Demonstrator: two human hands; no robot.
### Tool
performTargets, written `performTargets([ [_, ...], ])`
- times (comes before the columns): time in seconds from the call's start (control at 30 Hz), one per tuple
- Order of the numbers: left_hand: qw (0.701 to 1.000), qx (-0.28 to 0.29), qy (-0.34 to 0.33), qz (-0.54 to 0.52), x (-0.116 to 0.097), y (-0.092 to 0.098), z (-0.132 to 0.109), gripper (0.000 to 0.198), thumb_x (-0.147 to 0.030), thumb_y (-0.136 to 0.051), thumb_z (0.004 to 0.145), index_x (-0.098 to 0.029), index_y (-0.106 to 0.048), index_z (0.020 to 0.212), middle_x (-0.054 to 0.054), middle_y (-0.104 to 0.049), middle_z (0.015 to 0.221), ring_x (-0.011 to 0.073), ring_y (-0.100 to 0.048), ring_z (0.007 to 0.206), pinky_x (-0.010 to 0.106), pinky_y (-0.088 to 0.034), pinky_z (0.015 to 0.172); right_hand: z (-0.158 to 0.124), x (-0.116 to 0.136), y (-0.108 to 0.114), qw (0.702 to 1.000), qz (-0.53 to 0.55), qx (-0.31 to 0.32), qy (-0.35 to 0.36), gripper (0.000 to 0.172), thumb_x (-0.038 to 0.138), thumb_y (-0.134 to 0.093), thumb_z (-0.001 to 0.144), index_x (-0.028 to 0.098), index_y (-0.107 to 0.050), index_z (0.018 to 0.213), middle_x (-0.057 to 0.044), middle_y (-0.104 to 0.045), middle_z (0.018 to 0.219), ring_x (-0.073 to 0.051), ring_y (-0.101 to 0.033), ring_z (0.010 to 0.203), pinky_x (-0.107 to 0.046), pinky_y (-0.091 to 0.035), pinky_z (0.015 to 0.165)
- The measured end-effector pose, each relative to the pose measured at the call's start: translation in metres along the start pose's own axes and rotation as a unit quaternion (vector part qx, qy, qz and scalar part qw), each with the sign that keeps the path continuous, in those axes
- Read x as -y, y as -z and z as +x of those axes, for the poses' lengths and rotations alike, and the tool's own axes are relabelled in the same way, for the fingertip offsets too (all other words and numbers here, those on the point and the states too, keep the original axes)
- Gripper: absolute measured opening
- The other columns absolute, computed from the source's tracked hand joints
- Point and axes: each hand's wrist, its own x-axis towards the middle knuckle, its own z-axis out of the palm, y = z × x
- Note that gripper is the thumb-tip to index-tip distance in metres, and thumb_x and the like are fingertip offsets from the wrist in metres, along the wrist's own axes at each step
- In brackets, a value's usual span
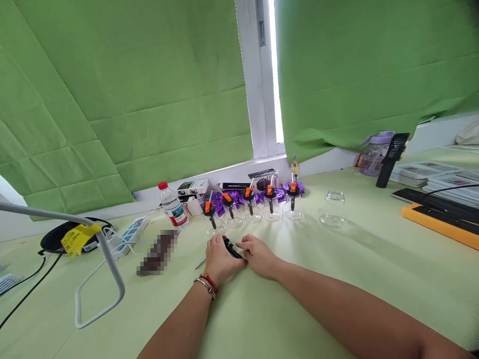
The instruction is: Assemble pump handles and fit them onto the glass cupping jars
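Note:
My left hand (220,260), with bracelets at the wrist, is wrapped round a black lid-like part (232,248) that has a bit of orange at its top. A thin metal rod (200,263) sticks out to the left from under that hand. My right hand (258,254) is closed at the part's right side, its fingertips on or close to it; whether it pinches anything is hidden. Behind my hands several glass jars (272,215) stand in a row with black and orange tops (270,191). An open glass jar (333,209) without a top stands to the right.
At the left are a water bottle (174,209), a power strip (130,235), a black pan (63,237) and a grey metal frame (116,274). Purple material (234,199) lies behind the jars. An orange and black tool (441,224) and a purple bottle (374,154) are at the right.

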Motion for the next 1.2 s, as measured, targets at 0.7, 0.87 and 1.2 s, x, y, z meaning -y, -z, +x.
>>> performTargets([
  [0.7,1.000,0.009,0.007,0.018,-0.002,0.001,0.000,0.069,-0.046,-0.073,0.045,-0.018,-0.047,0.102,0.009,-0.056,0.104,0.0283,-0.053,0.102,0.035,-0.040,0.087,-0.003,0.010,0.006,0.998,-0.049,0.010,0.039,0.034,0.000,-0.045,0.077,0.015,-0.071,0.093,-0.008,-0.059,0.096,-0.018,-0.055,0.091,-0.026,-0.044,0.081],
  [0.87,1.000,0.014,0.009,0.024,-0.003,0.002,0.000,0.071,-0.047,-0.075,0.043,-0.017,-0.047,0.102,0.009,-0.056,0.105,0.0281,-0.053,0.102,0.034,-0.040,0.087,-0.002,0.007,0.005,0.997,-0.064,0.005,0.038,0.033,0.000,-0.046,0.077,0.014,-0.071,0.091,-0.009,-0.059,0.096,-0.019,-0.056,0.092,-0.027,-0.044,0.082],
  [1.2,0.994,0.063,0.036,0.076,0.012,0.021,-0.004,0.090,-0.054,-0.076,0.036,-0.015,-0.044,0.112,0.013,-0.052,0.115,0.0319,-0.047,0.113,0.036,-0.037,0.093,-0.014,0.012,0.017,0.992,-0.128,0.011,0.009,0.036,0.002,-0.045,0.080,0.016,-0.073,0.096,-0.009,-0.061,0.093,-0.018,-0.058,0.088,-0.027,-0.043,0.078],
])
